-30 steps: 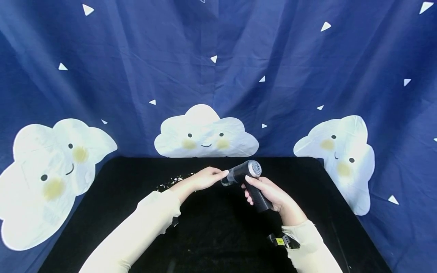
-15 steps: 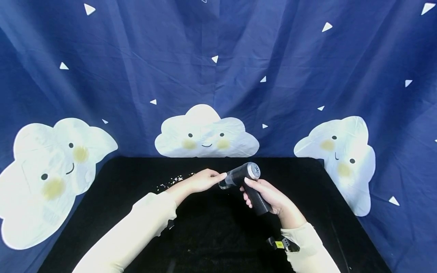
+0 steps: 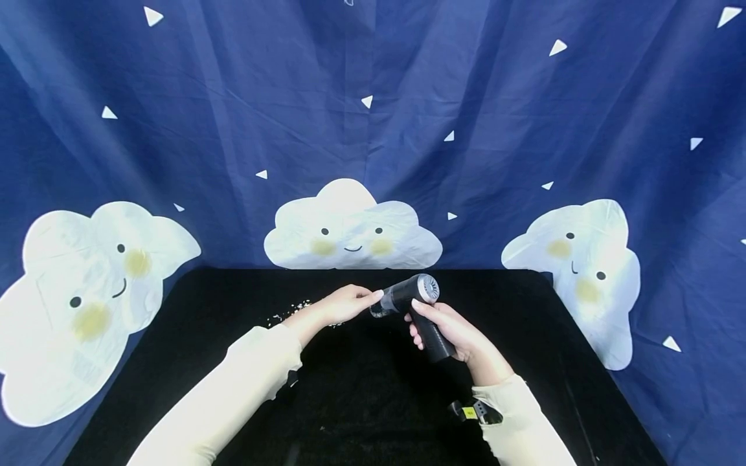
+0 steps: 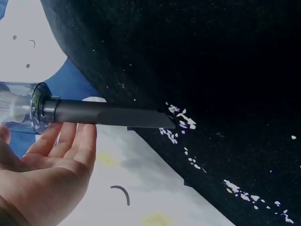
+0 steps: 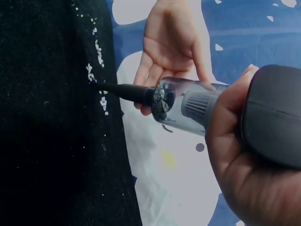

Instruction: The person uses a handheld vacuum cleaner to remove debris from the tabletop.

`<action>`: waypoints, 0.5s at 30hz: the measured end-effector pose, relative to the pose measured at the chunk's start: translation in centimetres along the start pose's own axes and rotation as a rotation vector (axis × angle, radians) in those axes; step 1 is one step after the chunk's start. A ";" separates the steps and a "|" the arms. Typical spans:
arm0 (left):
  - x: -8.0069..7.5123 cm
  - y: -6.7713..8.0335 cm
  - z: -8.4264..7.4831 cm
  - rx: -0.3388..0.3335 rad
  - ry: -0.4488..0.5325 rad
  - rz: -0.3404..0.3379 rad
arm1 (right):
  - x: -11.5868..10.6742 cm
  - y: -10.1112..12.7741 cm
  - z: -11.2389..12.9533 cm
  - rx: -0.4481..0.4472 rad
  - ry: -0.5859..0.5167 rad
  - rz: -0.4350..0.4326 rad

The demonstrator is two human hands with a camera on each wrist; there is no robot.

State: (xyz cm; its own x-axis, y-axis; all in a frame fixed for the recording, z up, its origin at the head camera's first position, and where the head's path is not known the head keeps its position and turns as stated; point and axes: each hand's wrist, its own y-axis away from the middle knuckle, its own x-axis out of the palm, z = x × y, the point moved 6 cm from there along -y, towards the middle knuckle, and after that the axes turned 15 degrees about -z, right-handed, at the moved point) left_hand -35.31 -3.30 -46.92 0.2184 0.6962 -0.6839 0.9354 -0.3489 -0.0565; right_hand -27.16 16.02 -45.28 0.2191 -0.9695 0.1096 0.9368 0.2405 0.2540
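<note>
A black handheld vacuum cleaner (image 3: 405, 294) has a clear dust cup (image 5: 181, 104) and a slim dark nozzle (image 4: 113, 113). My right hand (image 3: 445, 323) grips its handle, thumb near the silver vent. At the front end, my left hand (image 3: 344, 304) holds it with the thumb on the cup and the fingers along the nozzle. White scraps (image 4: 181, 120) lie on the black cloth around the nozzle tip in the left wrist view. Some bits (image 5: 162, 101) sit inside the cup. From the head, the left forearm and hand hide the nozzle and part of the scraps.
The table is covered with black cloth (image 3: 361, 401). Behind and around it hangs a blue curtain (image 3: 326, 129) with white clouds, reaching the table's far edge. More scraps (image 4: 242, 193) trail along the cloth near that edge.
Both hands and the vacuum cleaner have shifted slightly left in the head view. The grip of each hand looks the same.
</note>
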 end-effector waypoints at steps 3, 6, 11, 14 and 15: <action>0.0 0.3 0.1 -0.010 -0.012 -0.001 | 0.0 0.0 0.0 0.008 0.008 0.002; -0.1 0.5 -0.1 0.000 -0.019 -0.010 | 0.0 0.2 0.0 0.022 0.016 -0.001; -0.3 1.2 -0.4 0.011 -0.028 -0.015 | 0.2 0.7 0.1 0.038 0.028 0.017; -0.4 1.5 -0.5 0.018 -0.032 -0.011 | 0.3 0.9 0.1 0.038 0.029 0.028; -0.5 1.6 -0.6 0.018 -0.030 -0.006 | 0.4 0.9 0.1 0.037 0.028 0.031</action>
State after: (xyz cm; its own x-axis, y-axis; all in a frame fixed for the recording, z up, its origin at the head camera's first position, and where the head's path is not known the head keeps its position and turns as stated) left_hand -33.72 -3.86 -46.27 0.2036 0.6793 -0.7051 0.9317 -0.3556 -0.0736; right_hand -26.24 15.85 -44.91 0.2560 -0.9623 0.0917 0.9188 0.2717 0.2864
